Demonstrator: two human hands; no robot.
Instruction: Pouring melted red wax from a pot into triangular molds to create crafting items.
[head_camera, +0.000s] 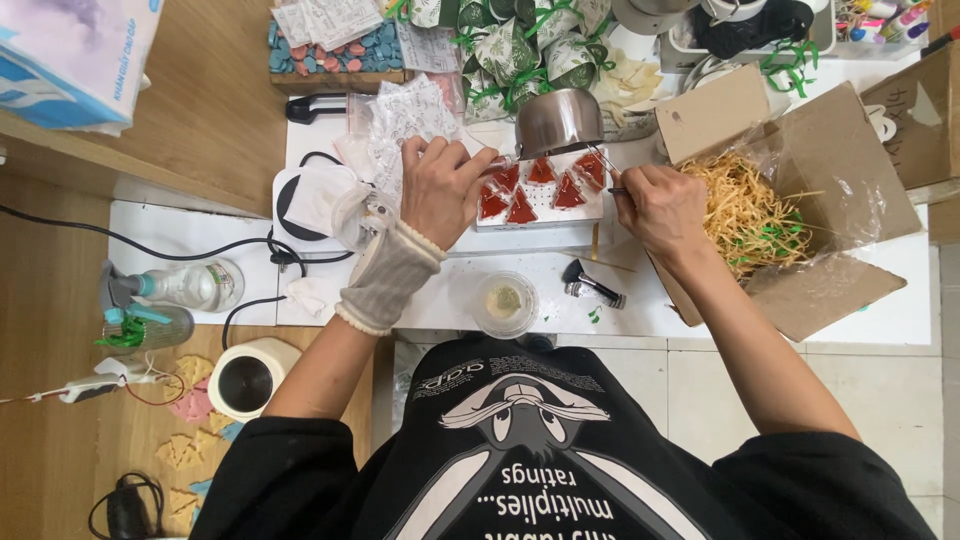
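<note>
On the white tabletop (880, 300) before you sits a white mould (545, 205) with red triangular pieces (520, 210) set in its cavities, and this is where both your hands are busy. Your left hand (440, 190), a knitted cuff at its wrist, presses down on the mould's left end, fingers curled over the nearest red piece, so its grip is clenched on the mould edge. Your right hand (660, 205) pinches a pair of thin tweezers (605, 165), tips pointing at the red piece in the upper right cavity. A small steel pot (558, 122) stands just behind the mould, and an open cardboard box (800, 190) of straw filling lies to your right. You appear to be working on the pieces one by one; the next move calls for a steady, light touch with the tips while the left hand keeps the mould from sliding.
</note>
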